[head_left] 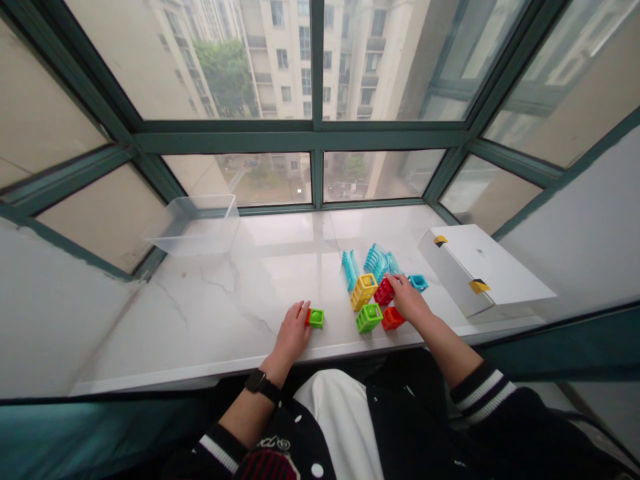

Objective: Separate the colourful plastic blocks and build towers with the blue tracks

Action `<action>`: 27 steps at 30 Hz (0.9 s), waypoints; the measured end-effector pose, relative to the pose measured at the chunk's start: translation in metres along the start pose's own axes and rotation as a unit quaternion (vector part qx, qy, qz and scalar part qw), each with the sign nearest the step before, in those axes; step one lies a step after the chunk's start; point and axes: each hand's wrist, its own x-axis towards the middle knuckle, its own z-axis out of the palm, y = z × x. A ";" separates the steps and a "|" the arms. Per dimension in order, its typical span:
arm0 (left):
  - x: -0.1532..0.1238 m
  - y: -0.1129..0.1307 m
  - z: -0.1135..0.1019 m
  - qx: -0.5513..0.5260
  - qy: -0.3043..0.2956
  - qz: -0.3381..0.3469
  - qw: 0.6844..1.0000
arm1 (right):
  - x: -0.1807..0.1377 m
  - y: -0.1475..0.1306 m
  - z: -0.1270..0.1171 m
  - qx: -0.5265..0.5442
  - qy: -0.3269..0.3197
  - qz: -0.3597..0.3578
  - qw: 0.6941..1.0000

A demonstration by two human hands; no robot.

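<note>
My left hand (293,331), a dark watch on its wrist, rests on the white ledge with its fingers closed around the red end of a small toy block pair. The green block (317,318) of that pair sticks out to the right. My right hand (407,297) grips a dark red block (384,292) within the cluster of toy blocks. About it stand a yellow block (364,291), a bright green block (369,318), an orange-red block (393,318) and a blue block (419,283). Clear blue ribbed pieces (377,259) lie behind, partly covered by my fingers.
A clear plastic bin (200,230) stands at the back left of the marble-patterned ledge (210,320). To the right lies a white box (487,267) with yellow-and-black tabs. Green-framed windows (300,141) close off the back and sides.
</note>
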 end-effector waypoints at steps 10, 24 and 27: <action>-0.001 -0.010 -0.015 -0.063 -0.012 -0.018 0.998 | -0.013 -0.002 -0.017 0.017 0.025 -0.025 0.999; -0.017 0.011 -0.056 -0.259 0.030 -0.056 0.964 | -0.056 -0.102 -0.074 0.288 0.127 -0.205 0.927; -0.016 0.031 -0.073 -0.311 0.031 -0.046 0.949 | -0.058 -0.127 -0.054 0.311 0.073 -0.256 0.912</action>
